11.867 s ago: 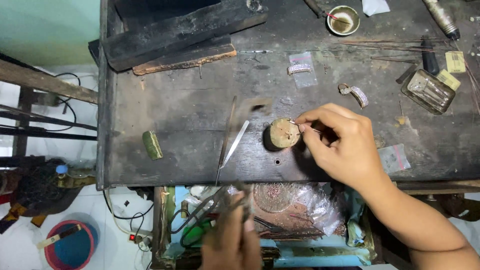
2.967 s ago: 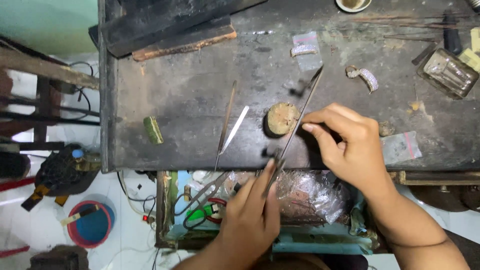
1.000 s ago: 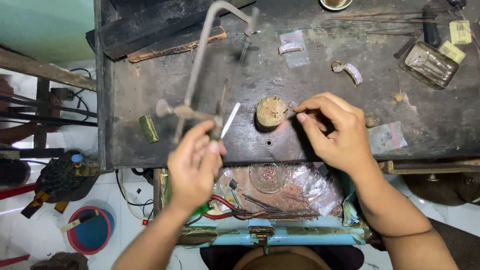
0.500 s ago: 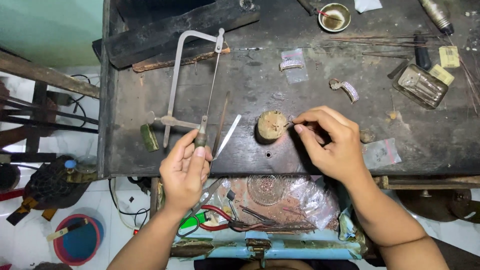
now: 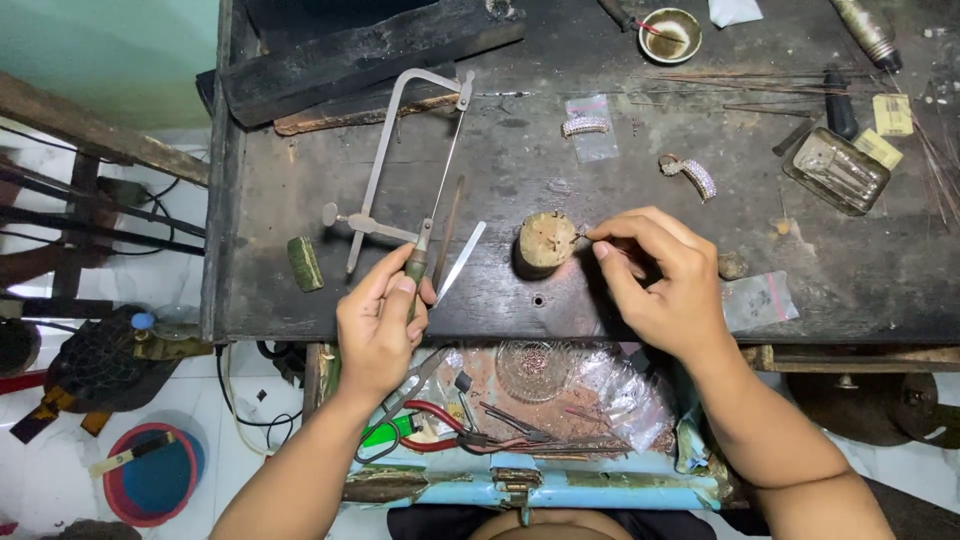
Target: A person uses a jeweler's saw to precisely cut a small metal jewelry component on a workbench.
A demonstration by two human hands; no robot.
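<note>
Seen from the head camera: you are gripping the handle of a metal-framed jeweller's saw in your left hand, fingers curled tight around the grip, while the thin blade is running up across the dark, scarred wooden bench to the frame's far corner. Your right hand is pinching a tiny metal piece between thumb and forefinger, fingertips narrowed to a point, and pressing it against the edge of a rough, round cork-coloured block that is standing near the bench's front edge. A flat steel file and a slim dark rod are lying just beside the saw handle, between it and the block. A small green rectangular block is resting to the left of the saw. Farther back, a curved, stone-set band and a second one on a clear plastic bag are lying well apart from your hands, with a rectangular glass dish at right and a small round metal cup at the rear edge. Below the bench, an open drawer is holding a cut-glass bowl, crumpled clear plastic and red-handled pliers.
</note>
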